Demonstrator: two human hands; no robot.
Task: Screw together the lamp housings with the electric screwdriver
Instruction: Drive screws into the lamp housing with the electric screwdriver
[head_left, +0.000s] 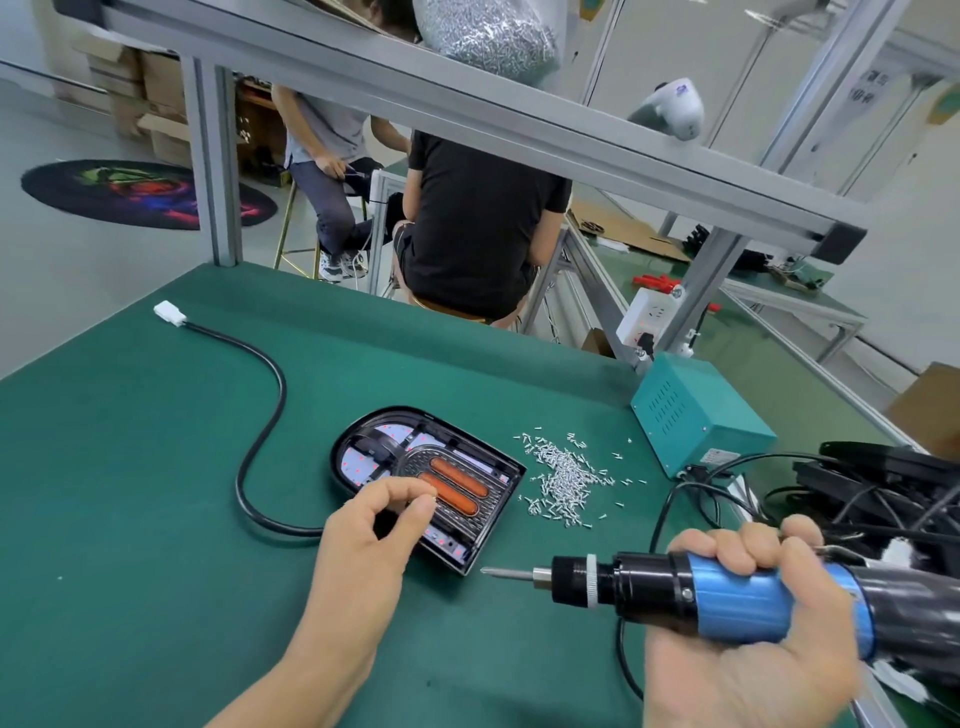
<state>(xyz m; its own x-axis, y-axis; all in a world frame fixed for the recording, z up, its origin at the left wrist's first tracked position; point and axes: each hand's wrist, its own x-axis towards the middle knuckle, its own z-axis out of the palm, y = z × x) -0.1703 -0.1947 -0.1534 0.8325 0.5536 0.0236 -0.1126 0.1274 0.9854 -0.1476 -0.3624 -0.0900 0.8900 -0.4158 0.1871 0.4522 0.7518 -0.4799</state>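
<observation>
lamp housing on mat, driver held beside it

the green work mat (156, 467) is covering the bench and is carrying every item described below. an aluminium frame (467, 119) is crossing the view above it, and two seated people (467, 218) are sitting beyond the far edge of the bench.

the lamp housing (426, 480) is lying flat near the middle of the mat, open side up, with its rounded end pointing away and its square end pointing toward the camera. two orange oblong lenses (457, 483) are sitting side by side inside it. a black cable (260, 436) is looping across the mat to the left of the housing and is ending in a white connector (170, 314) near the far left edge.

a teal power box (696, 415) is standing on the mat to the right of the housing, with black leads running from its front. a tangle of black parts and cables (883, 493) is lying at the right edge.

the electric screwdriver (701, 587) is lying horizontal in the right hand (753, 613), which is wrapped tight around the blue barrel. the bit (506, 573) is pointing left, just clear of the near corner of the housing and not touching it.

the left hand (374, 530) is hovering over the near edge of the housing with thumb and forefinger pinched together. whether a screw is sitting between them cannot be told.

a loose pile of small silver screws (563, 475) is lying on the mat just right of the housing.
</observation>
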